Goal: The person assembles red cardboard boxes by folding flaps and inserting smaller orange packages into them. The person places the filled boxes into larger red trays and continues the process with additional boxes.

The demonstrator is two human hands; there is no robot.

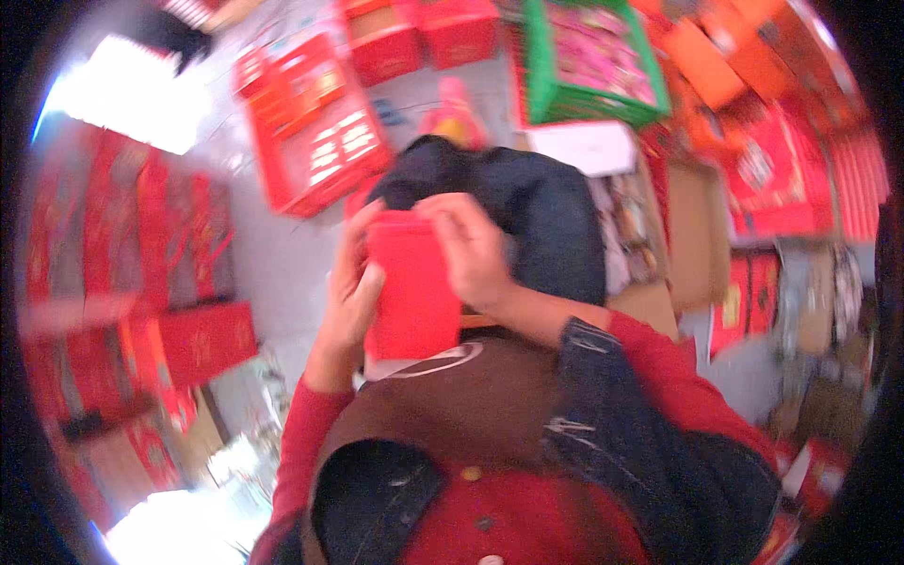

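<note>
A red, flat-faced rectangular box or packet (414,292) is held in front of my brown apron, above my lap. My left hand (350,292) grips its left side, with the thumb lying on the front face. Curled over the upper right edge is my right hand (471,252), its fingertips at the top. A pale strip shows along the lower edge. Motion blur hides finer detail, and the back of the box is out of sight.
A red crate (282,193) holding small orange and white packs stands ahead on the floor. A green crate (541,89) with pink packets is at the far right. Red boxes (202,344) are stacked at the left. An open cardboard box (702,235) stands at the right.
</note>
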